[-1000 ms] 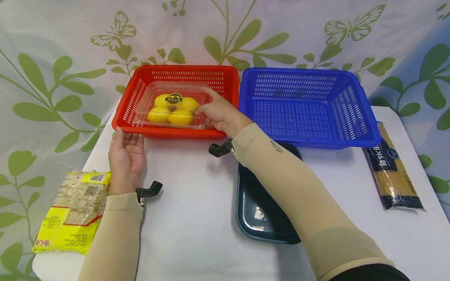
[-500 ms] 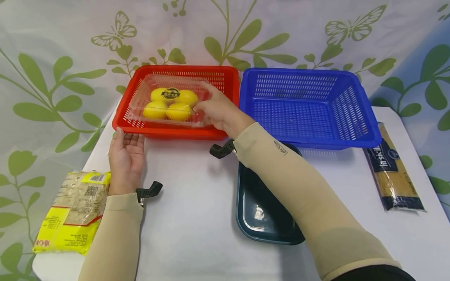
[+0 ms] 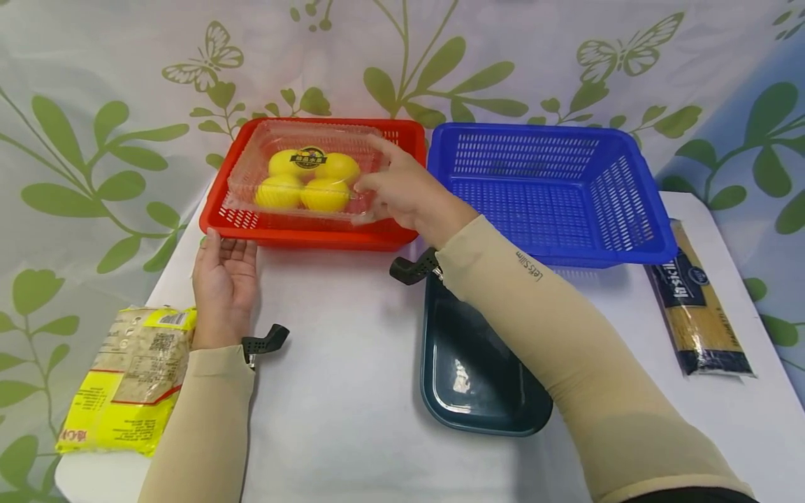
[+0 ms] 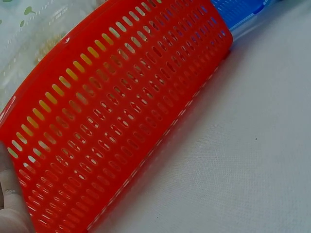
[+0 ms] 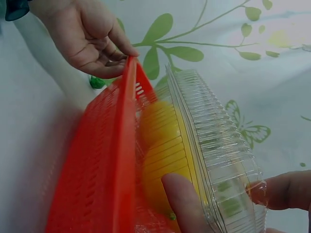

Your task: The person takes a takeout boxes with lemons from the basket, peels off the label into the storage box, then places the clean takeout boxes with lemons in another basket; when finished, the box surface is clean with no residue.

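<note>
Head view: right hand [image 3: 411, 194] grips fruit box [image 3: 305, 180] beyond left hand [image 3: 228, 286].

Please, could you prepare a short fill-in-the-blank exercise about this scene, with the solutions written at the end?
1. The right grip holds a clear box that shows ____ yellow fruits.
2. The left grip touches the rim of the red basket, which, in the head view, stands to the ____ of the blue basket.
3. In the head view, the gold packet lies to the ____ of the dark tray.
4. Of the two baskets, the clear box is nearer to the ____ one.

Missing words: four; left; right; red.
</note>
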A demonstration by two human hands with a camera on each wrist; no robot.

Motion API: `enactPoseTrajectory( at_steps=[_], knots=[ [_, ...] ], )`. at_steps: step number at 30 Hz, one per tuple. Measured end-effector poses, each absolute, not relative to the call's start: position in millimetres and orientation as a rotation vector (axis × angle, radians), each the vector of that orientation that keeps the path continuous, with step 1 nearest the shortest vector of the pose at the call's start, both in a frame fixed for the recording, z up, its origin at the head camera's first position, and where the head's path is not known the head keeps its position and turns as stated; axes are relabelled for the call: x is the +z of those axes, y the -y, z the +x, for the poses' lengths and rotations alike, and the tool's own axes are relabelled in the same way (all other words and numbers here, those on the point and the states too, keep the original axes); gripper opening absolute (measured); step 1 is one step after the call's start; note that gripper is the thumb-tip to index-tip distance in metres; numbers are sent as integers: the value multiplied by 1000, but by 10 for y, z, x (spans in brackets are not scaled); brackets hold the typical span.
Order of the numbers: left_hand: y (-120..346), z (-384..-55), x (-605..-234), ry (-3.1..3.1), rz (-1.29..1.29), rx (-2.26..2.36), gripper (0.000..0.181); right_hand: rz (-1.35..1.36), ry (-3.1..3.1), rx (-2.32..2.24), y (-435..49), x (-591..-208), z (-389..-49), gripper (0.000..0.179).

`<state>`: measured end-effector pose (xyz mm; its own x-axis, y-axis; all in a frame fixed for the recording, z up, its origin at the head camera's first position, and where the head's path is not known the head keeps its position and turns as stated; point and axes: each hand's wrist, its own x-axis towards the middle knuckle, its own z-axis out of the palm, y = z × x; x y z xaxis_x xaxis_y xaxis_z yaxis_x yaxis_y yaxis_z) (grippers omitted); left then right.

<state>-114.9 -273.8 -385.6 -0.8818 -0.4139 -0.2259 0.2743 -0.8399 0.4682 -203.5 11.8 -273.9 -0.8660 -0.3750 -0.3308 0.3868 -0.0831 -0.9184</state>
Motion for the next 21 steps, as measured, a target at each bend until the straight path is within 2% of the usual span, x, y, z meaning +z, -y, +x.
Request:
enactPoseTrajectory(
  at_steps=[21],
  knots=[
    [2743, -1135, -3849, 604, 422, -2693, 53, -57, -1853, -1885, -614, -2455, -1725, 84]
  ],
)
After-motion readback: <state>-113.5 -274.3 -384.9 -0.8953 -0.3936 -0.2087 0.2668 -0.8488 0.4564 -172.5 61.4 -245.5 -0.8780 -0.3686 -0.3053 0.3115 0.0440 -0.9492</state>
